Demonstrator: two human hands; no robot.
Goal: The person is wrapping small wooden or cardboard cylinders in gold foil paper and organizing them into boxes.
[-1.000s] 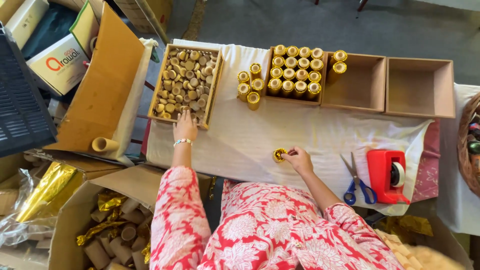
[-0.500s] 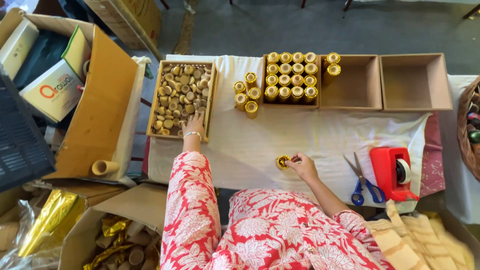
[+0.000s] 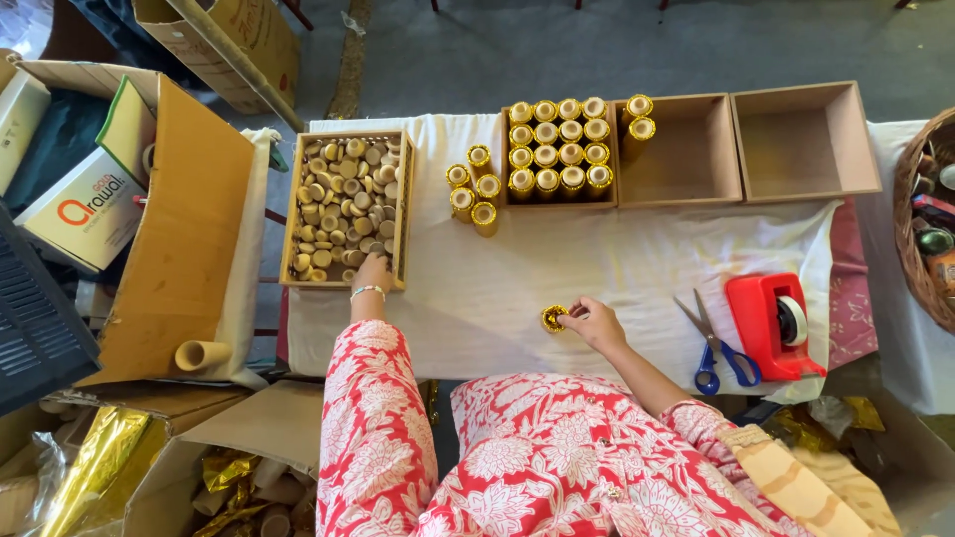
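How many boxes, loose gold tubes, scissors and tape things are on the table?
Wooden boxes: 4
Gold tubes standing loose on the cloth: 5
Gold tube held by the right hand: 1
Scissors: 1
Red tape dispenser: 1
Total: 12

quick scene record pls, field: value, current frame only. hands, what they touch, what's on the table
view: head camera, looking down
left hand: reaching into wooden tray of plain round caps
right hand: fingers on one gold-wrapped tube standing on white cloth
finished tubes: gold tubes fill one box; four loose gold tubes beside it
empty boxes: two, right of the full one
tools: blue-handled scissors, red tape dispenser
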